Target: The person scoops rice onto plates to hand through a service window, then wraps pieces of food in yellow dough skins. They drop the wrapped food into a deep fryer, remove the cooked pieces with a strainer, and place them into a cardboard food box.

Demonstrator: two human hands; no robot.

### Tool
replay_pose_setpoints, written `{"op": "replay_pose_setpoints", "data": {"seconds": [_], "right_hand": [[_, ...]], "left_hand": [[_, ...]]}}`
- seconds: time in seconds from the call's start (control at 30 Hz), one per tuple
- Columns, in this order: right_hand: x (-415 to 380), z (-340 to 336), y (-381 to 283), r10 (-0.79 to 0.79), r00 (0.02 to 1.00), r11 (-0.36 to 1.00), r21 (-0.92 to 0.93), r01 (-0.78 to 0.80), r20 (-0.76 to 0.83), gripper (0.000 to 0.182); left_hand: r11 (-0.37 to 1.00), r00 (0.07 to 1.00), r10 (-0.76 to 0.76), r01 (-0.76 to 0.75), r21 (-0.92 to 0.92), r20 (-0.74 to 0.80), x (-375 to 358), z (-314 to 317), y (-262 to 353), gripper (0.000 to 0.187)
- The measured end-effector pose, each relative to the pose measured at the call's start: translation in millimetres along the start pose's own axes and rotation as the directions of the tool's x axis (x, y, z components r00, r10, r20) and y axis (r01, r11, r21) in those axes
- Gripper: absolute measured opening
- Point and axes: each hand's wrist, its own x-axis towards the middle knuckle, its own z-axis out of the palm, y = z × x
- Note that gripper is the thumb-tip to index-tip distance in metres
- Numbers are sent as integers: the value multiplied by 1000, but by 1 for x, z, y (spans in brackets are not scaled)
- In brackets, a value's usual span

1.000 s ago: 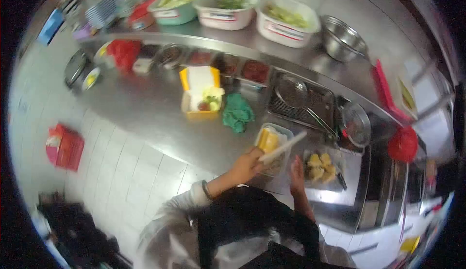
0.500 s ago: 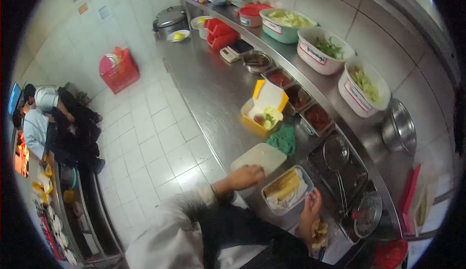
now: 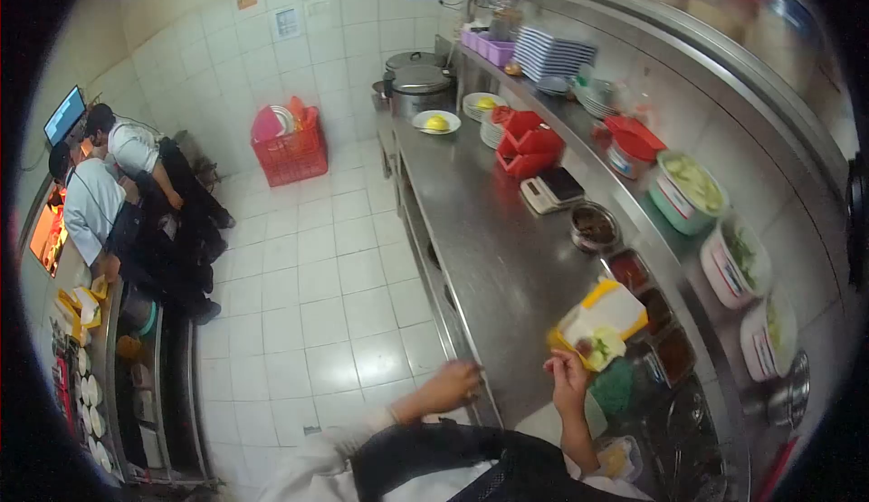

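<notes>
The yellow takeaway box (image 3: 608, 307) stands open on the steel counter, holding sliced greens and a small dark portion. Just below its near edge is my right hand (image 3: 568, 380), fingers slightly apart, with nothing visible in it. My left hand (image 3: 450, 386) hovers by the counter's front edge; its fingers are curled and blurred, so their grip is unclear. A pale lid (image 3: 593, 416) lies partly behind my right forearm. To the right of that is a green cloth (image 3: 613, 386). The container with yellow food (image 3: 619, 459) shows only in part at the bottom.
Sauce pans (image 3: 627, 269), a scale (image 3: 552, 190) and red bins (image 3: 527, 143) line the steel counter (image 3: 489, 258). Tubs of vegetables (image 3: 692, 190) sit on the shelf. A red crate (image 3: 290, 146) stands on the floor. Two people (image 3: 136, 199) stand at the left.
The view has swung up and left, so the counter's far end shows more. My right hand has left the food container's side for the yellow box. My left hand is away from the pale lid.
</notes>
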Motion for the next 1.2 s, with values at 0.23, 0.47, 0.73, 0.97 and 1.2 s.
{"op": "replay_pose_setpoints", "data": {"seconds": [0.23,0.47,0.73,0.97,1.2], "right_hand": [[131,129,27,29,998,985,-169,-20,47,21],[310,248,79,298,928,949,-169,-265,222,32],[676,403,193,-44,989,820,-560,116,141,49],[858,480,225,52,983,424,-895,138,176,67],[906,479,222,374,839,360,-896,261,395,60]], "left_hand": [[887,839,-459,449,-106,-291,-72,-124,-137,26],[783,689,-619,503,-365,-378,-66,-171,-279,22],[725,619,-688,608,-323,-380,20,-281,-475,21],[639,491,-759,687,-345,-428,50,-357,-576,22],[445,356,-894,765,-465,-271,-5,-318,-697,27]]}}
